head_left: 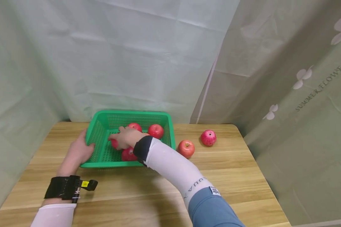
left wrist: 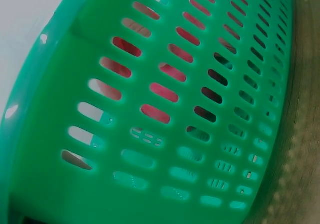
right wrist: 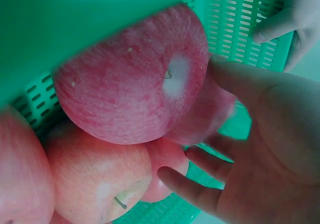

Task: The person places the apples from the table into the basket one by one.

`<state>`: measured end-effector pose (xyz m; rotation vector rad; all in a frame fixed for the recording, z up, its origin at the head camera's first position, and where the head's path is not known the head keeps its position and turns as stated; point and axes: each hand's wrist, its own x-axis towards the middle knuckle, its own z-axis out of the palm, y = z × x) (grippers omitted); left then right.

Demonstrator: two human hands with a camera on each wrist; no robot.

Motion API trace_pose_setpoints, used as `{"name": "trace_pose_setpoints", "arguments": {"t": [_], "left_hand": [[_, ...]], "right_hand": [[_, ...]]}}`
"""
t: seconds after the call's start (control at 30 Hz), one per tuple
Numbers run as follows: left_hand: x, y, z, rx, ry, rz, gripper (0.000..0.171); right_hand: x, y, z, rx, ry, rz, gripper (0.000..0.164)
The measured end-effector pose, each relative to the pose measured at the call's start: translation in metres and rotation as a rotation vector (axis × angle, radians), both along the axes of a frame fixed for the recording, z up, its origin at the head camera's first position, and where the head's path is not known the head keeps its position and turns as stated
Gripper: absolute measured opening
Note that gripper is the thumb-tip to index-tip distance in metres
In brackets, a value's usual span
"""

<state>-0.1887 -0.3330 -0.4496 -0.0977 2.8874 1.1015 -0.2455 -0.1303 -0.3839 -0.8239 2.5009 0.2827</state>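
A green plastic basket (head_left: 172, 138) stands on the wooden table with several red apples inside. My left hand (head_left: 80, 149) grips its left rim, thumb on the inner side. Inside the basket, my right hand (head_left: 128, 137) holds a red apple (head_left: 114, 144) between thumb and fingers; in the right wrist view this apple (right wrist: 212, 109) is partly hidden behind a larger apple (right wrist: 130, 79). Close by lie a front apple (head_left: 128, 154), a back apple (head_left: 134, 127) and a right-hand apple (head_left: 155, 131). Through the slots of the basket wall (left wrist: 100, 149), red shows in the left wrist view.
Outside the basket, to its right, one apple (head_left: 186, 148) sits close to the wall and another, darker apple (head_left: 208, 137) lies farther off. Pale curtains (head_left: 147, 63) hang behind and at both sides of the wooden table (head_left: 230, 176).
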Motion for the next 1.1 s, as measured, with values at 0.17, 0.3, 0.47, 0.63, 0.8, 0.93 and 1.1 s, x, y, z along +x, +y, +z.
{"name": "trace_pose_setpoints", "arguments": {"t": [0.17,0.3,0.47,0.63,0.8,0.93,1.1], "left_hand": [[-0.0005,-0.0001,0.0003,-0.001,-0.002,-0.002,0.076],[-0.001,0.0,0.0011,-0.002,0.001,-0.005,0.076],[-0.0005,0.0001,0.0009,-0.003,0.006,-0.004,0.076],[0.0002,0.0003,-0.0001,-0.009,0.016,-0.006,0.075],[0.0002,0.0005,-0.0006,-0.005,0.013,-0.01,0.075],[0.0004,0.0004,-0.0002,0.0,0.016,-0.011,0.076],[0.0003,0.0004,0.0006,-0.01,0.023,-0.013,0.075]], "right_hand": [[0.001,-0.0002,0.0016,0.07,0.003,0.023,0.065],[0.0014,-0.0013,0.0029,0.091,-0.01,0.017,0.065],[0.0004,-0.0027,0.0034,0.096,-0.037,0.012,0.066],[0.0004,-0.0019,0.0023,0.076,-0.047,0.014,0.069],[0.0001,-0.0008,0.0016,0.065,-0.051,0.013,0.068],[-0.0003,-0.0004,0.0002,0.05,-0.042,0.02,0.067],[-0.0015,-0.0007,-0.0027,0.024,-0.033,0.032,0.068]]}}
